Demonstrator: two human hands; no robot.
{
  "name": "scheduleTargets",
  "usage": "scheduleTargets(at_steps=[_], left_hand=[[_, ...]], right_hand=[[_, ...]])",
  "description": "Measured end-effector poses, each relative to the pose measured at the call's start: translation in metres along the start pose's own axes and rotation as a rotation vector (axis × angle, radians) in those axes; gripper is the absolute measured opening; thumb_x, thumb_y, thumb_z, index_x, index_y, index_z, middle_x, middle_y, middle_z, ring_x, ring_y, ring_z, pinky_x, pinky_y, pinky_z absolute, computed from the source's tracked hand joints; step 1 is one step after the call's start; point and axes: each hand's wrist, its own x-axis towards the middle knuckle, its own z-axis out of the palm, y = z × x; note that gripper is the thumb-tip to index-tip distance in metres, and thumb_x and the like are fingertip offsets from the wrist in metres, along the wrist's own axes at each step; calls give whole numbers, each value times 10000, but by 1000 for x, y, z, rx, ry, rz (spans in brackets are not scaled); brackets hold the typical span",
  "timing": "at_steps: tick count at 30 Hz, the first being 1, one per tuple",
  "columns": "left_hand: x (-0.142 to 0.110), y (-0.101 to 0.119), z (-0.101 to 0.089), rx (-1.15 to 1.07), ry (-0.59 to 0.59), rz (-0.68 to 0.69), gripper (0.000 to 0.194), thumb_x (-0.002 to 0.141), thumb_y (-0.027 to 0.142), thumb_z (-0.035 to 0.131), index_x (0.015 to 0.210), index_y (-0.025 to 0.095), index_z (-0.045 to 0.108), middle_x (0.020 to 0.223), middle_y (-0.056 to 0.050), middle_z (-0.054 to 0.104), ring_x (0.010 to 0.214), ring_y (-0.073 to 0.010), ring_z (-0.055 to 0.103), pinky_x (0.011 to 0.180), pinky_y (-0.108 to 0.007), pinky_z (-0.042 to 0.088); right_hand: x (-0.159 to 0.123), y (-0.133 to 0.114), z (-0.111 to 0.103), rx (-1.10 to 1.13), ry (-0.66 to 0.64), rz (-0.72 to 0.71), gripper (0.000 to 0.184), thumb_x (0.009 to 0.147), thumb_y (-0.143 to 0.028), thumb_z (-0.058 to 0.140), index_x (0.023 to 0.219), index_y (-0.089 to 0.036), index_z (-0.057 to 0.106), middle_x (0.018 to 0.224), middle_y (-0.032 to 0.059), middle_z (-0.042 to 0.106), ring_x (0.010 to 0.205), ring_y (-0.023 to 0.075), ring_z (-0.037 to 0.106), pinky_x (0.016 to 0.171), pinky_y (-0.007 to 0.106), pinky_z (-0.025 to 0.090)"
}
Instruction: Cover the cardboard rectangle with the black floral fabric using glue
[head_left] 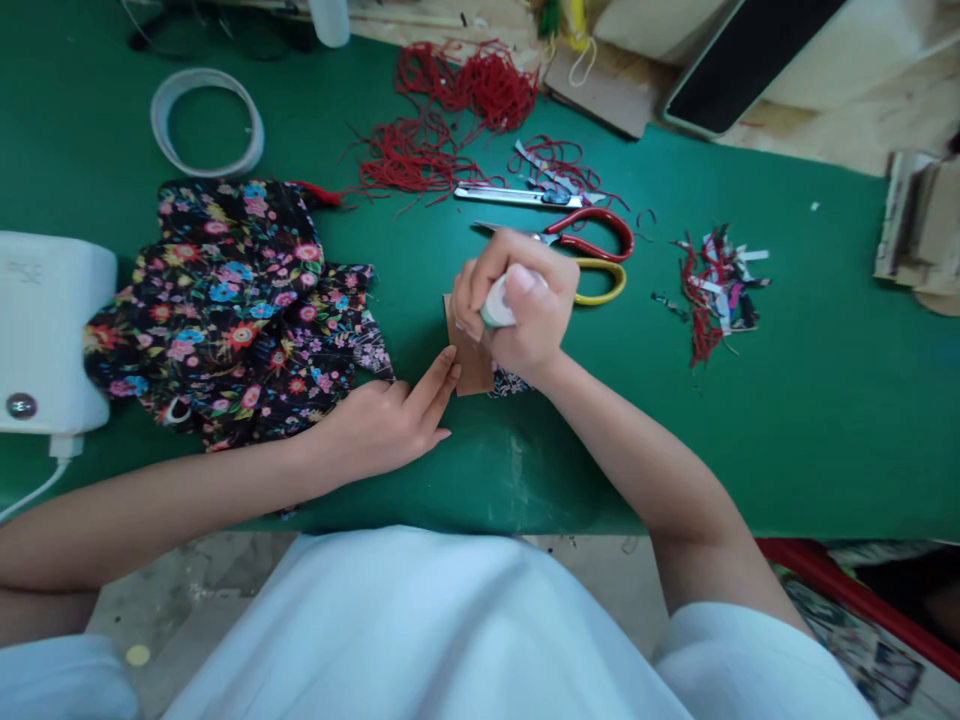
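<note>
My right hand [525, 300] is wrapped round a small white bottle [501, 305], held above a piece of brown card [472, 365]. The bottle's lower end is hidden by my fingers. With its first fingers stretched out, my left hand [394, 420] touches the card's left edge. Patterned fabric [511, 381] shows at the card's lower right, partly under my right hand. Just beyond that hand lie scissors [596, 240] with one red and one yellow handle, and a utility knife [525, 195].
Black floral fabric [232, 310] is bunched on the green table [787, 430] at left, near a tape roll [157, 120] and a white box-shaped device [52, 320] with a cable. Red cords [487, 90] lie at the back. Scraps [716, 290] are heaped at right.
</note>
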Motion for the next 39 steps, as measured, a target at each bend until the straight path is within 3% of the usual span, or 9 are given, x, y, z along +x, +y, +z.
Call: scheduleTargets(at_steps=[7,10,15,25,30,39], left_hand=[[1,1,0,-35,54,-17,426,969,306,512,1260,42,677,1391,-202,616,533,-137,603,442,-305,462],[0,-1,1,-32,109,-4,373,961,280,541,1201,44,703,1348,-178,656,520,-126,588,423,-299,450],[-4,-2,5,-71,252,127,275,924,165,594,1164,116,719,1260,-95,724,485,-88,541,400,-264,436],[-4,5,1,-123,198,88,293,962,181,547,1171,81,726,1281,-109,705,494,-86,598,415,-255,483],[-5,4,0,-94,152,93,316,974,192,529,1212,89,709,1303,-113,694,502,-83,598,407,-253,468],[-5,5,-5,-55,139,59,302,971,203,532,1190,130,727,1266,-121,715,501,-92,572,414,-274,434]], right_hand=[[-38,-28,3,28,-36,40,349,937,-394,558,656,-188,537,494,-29,477,418,92,400,435,247,304],[-42,-31,5,33,-30,51,356,949,-389,554,658,-185,540,502,-31,474,422,86,403,444,242,329],[-39,-28,5,70,-40,36,345,932,-385,570,656,-179,548,480,-37,456,400,80,389,409,230,265],[4,0,7,-53,-35,12,399,946,-519,519,674,-229,491,451,-69,433,398,105,355,456,265,338],[22,10,13,-56,4,-77,388,979,-471,437,667,-241,434,444,-71,395,401,107,325,464,269,335],[-5,0,14,17,-56,-40,337,911,-419,554,645,-214,519,455,-54,468,403,91,378,436,270,269]])
